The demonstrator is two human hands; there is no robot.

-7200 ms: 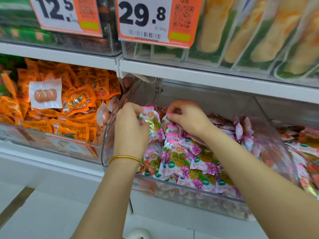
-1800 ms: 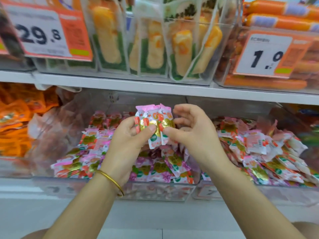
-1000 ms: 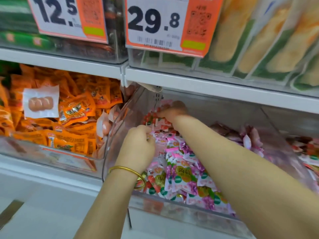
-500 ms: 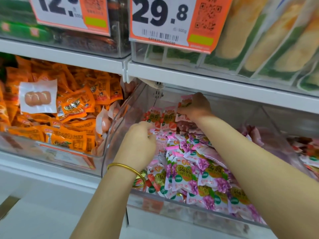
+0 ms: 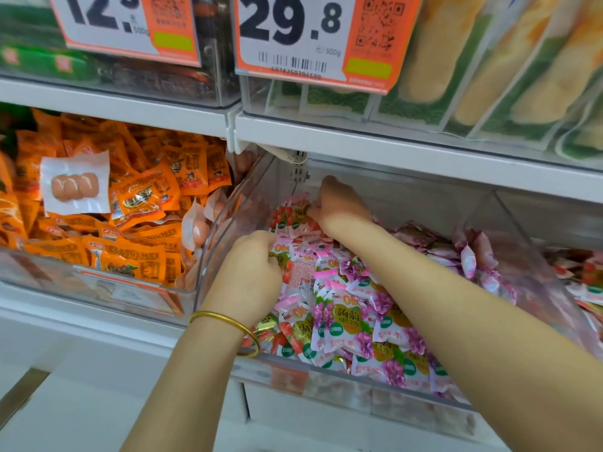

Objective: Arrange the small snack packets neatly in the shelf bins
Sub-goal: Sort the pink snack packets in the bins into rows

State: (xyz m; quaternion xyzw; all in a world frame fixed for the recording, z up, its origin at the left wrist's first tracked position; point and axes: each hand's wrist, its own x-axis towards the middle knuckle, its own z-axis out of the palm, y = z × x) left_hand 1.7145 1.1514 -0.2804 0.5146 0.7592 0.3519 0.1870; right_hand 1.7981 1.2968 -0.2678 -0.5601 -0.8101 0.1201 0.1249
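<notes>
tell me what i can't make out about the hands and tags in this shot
Head view only:
- left hand: its back hides the fingers and how many snack packets they grip.
- right hand: its back hides the fingers too.
- left price tag: cut by the top edge.
- orange front label: blurred behind clear plastic.

I noted pink-and-white plastic snack packets (image 5: 342, 308) printed with purple grapes, orange foil packets (image 5: 140, 197), and an orange-bordered white price tag (image 5: 326, 44).

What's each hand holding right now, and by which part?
The left hand grips the near strawberry packet by its left edge; the right hand pinches the far strawberry packet by its upper right edge.
</notes>
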